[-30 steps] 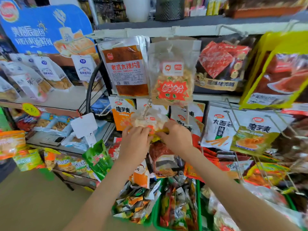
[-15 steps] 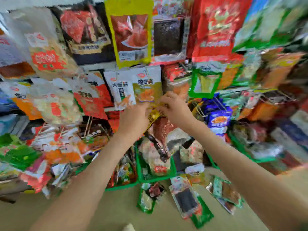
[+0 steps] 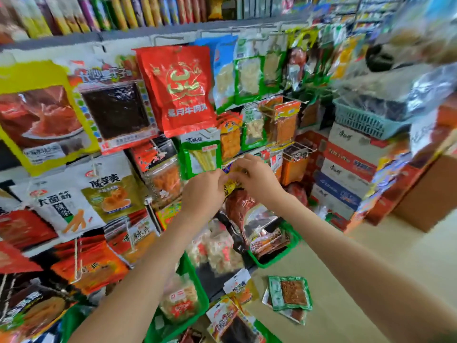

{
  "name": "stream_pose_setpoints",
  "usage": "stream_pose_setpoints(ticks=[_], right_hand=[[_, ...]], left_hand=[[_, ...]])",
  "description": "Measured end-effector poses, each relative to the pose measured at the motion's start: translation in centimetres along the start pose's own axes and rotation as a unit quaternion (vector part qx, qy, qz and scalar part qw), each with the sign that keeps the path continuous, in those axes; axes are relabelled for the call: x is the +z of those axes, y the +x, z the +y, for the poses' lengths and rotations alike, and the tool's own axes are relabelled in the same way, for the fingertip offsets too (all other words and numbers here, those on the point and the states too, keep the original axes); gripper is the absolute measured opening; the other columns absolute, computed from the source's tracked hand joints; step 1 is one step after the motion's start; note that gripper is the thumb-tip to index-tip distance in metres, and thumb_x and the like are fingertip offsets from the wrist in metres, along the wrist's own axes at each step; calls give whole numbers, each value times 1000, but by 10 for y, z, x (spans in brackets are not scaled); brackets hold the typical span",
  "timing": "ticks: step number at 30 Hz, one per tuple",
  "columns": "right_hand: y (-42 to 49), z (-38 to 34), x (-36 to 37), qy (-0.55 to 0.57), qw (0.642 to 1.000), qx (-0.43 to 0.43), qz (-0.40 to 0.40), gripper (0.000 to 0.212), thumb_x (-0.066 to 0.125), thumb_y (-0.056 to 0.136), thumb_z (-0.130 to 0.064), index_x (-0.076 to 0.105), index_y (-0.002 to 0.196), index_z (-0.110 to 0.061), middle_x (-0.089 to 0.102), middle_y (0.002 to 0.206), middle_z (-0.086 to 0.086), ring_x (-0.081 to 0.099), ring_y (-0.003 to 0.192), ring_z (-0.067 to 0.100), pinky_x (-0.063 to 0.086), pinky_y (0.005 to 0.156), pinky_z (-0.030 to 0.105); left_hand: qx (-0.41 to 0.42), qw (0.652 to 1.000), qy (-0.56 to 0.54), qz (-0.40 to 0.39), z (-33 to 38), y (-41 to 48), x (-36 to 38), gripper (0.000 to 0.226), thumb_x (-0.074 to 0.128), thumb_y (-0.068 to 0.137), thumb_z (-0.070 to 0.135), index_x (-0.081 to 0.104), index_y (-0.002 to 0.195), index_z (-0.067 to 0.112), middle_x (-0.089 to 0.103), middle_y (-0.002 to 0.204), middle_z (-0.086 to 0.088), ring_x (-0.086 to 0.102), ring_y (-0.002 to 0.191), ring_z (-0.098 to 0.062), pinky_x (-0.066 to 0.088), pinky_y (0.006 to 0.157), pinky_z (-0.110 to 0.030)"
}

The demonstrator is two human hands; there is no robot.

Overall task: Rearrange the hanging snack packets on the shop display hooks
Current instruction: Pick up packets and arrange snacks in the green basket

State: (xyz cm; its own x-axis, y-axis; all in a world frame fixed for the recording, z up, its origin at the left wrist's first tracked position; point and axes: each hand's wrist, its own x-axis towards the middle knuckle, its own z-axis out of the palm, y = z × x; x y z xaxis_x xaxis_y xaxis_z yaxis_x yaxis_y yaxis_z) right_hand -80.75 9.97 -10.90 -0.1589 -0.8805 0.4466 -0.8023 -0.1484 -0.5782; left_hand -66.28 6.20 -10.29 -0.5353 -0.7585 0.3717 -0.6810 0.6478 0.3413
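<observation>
The job looks only partly done; most shiny plastic snack packets already hang in rows on the thin metal display hooks [image 3: 300, 146], but the packet in hand is not hung yet, as far as I can tell; the hook it is meant for is hidden behind the fingers.

The landmark is the green see-through packet with yellow sticks [image 3: 201, 154]; just below and to the right of it, both hands meet on the top edge of a small packet with a yellow top and a dark red body [image 3: 238, 204], which dangles down from them.

More work waits; well below the green packet, a flat green-edged packet with brown squares [image 3: 290, 293] and a few others lie on the pale floor [image 3: 346, 280]; a green plastic basket [image 3: 272, 259] also sits below it.

The left hand [image 3: 201, 191] pinches the yellow top, fingers bunched; the right hand [image 3: 254, 178] pinches the same top from the other side; both arms reach up and forward, wrists close together.
</observation>
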Motion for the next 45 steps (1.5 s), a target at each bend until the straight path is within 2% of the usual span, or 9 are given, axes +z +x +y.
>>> stream_pose_setpoints(ticks=[8,14,18,24,27,33,36,38,45], right_hand=[[25,86,-83,-35,995,50,78,9,61,87,-15,69,89,-11,58,85,0,48,86,15,28,66,16],[47,168,-163,-42,988,82,127,15,64,85,-26,69,91,-14,64,90,0,54,84,15,37,70,25],[71,228,-233,-70,987,77,125,17,60,86,-34,69,88,-20,67,84,1,60,76,20,45,63,31],[116,298,-316,-169,979,32,107,23,55,90,-36,65,86,-16,62,72,1,58,67,23,41,52,29],[144,314,-335,-127,988,25,78,21,55,90,-33,64,86,-13,61,72,4,57,68,24,46,56,32],[211,329,-351,-15,996,-9,84,17,61,86,-33,66,80,-18,63,68,-3,60,65,18,48,56,31],[246,329,-357,-15,997,-24,72,16,59,88,-34,63,79,-22,66,73,-1,63,66,17,45,52,28],[270,333,-361,-21,997,-25,69,18,57,89,-37,62,80,-22,65,73,-1,63,67,18,44,51,27],[359,371,-353,45,997,-22,63,25,62,86,-31,63,73,-10,66,73,9,63,70,25,49,62,34]], left_hand=[[67,997,-36,16,83,87,47,27,45,98,30,66,101,13,64,72,-9,58,65,-29,28,50,-32],[59,997,-33,42,172,156,93,27,45,98,34,66,104,19,67,77,-6,55,64,-24,26,50,-31],[43,995,-35,78,241,217,129,27,45,97,34,68,104,21,68,79,-5,60,70,-26,38,51,-32],[2,992,-38,117,325,287,161,26,47,97,33,67,103,18,65,68,-2,53,53,-17,40,45,-32],[-15,990,-40,138,339,315,163,25,49,96,33,68,99,16,61,63,-1,47,47,-13,29,41,-29],[-84,968,-100,216,340,372,146,27,61,87,41,69,95,16,71,90,1,64,72,-17,54,66,-37],[-105,959,-131,228,339,402,137,25,63,86,41,68,87,16,64,72,5,50,54,-7,40,51,-22],[-108,952,-153,243,336,426,135,25,63,86,41,67,82,16,58,60,3,43,46,-8,29,45,-24],[-149,942,-127,273,319,512,151,26,62,85,45,64,76,21,54,53,3,46,46,-14,32,49,-28]])
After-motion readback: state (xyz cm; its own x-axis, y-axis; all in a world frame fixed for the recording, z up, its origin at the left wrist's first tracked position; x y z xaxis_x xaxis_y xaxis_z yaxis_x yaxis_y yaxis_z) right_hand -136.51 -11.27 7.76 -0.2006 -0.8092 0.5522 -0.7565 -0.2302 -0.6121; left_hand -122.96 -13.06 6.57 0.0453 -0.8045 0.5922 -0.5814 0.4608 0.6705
